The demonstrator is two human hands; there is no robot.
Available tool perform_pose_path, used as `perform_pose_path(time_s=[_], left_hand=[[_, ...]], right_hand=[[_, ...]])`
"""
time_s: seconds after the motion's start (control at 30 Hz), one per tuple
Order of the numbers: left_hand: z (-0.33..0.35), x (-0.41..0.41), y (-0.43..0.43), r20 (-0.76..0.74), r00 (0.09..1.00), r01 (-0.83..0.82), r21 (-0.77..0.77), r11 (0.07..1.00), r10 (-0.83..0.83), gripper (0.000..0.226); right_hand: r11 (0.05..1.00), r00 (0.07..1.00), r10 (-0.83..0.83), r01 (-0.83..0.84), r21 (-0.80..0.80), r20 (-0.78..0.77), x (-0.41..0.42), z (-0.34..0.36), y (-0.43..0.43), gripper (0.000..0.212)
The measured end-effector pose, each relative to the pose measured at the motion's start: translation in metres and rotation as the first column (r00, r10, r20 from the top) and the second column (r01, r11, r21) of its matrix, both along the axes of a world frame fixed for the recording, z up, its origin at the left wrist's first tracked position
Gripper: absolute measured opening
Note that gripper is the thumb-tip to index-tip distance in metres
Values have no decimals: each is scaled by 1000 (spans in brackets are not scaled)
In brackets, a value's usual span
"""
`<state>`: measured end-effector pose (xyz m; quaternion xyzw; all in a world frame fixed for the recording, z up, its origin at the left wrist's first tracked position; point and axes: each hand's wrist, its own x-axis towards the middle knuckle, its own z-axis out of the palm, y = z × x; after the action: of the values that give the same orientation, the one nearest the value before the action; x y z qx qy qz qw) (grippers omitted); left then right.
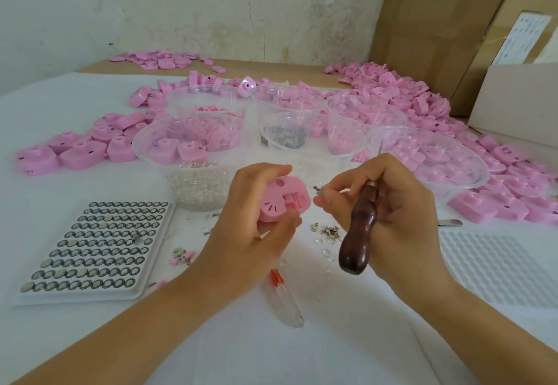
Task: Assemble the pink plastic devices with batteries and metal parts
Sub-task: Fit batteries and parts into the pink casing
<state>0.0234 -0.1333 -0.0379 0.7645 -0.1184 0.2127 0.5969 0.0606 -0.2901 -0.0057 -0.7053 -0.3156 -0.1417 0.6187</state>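
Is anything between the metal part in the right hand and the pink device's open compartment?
Nothing visible. The metal part pinched by the right hand faces the compartment of the pink device across open air; the left hand grips only its edges.

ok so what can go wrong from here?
1. The right hand pinches the metal part at its fingertips while also gripping the wooden-handled tool. That crowded grip could let the part slip.
2. A dropped part would likely land among the loose metal pieces on the table and be hard to pick out.
3. The left hand holds the pink device in mid-air, so the part may seat crooked.
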Motion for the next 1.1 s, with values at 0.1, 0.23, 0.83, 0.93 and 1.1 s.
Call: perform_pose_path(time_s=[0.1, 0.23, 0.83, 0.93, 1.1], left_hand=[[-4, 3, 0, 26, 999, -33, 30, 999, 32, 44], [-3, 2, -2, 43, 998, -55, -4, 999, 55, 48], [1, -4, -8, 306, 928, -303, 298, 905, 210, 57], [1, -4, -8, 309, 926, -312, 303, 900, 216, 57], [0, -4, -8, 308, 927, -308, 301, 902, 214, 57]], right_hand=[[1000, 999, 22, -22, 12, -41, -3, 3, 1, 27], [1000, 1000, -1, 1, -20, -23, -5, 2, 3, 36], [994, 1000, -24, 23, -105, -14, -4, -9, 7, 29], [995, 999, -23, 20, -102, -25, -5, -8, 7, 29], [984, 997, -57, 65, -166, 52, -8, -8, 6, 30]])
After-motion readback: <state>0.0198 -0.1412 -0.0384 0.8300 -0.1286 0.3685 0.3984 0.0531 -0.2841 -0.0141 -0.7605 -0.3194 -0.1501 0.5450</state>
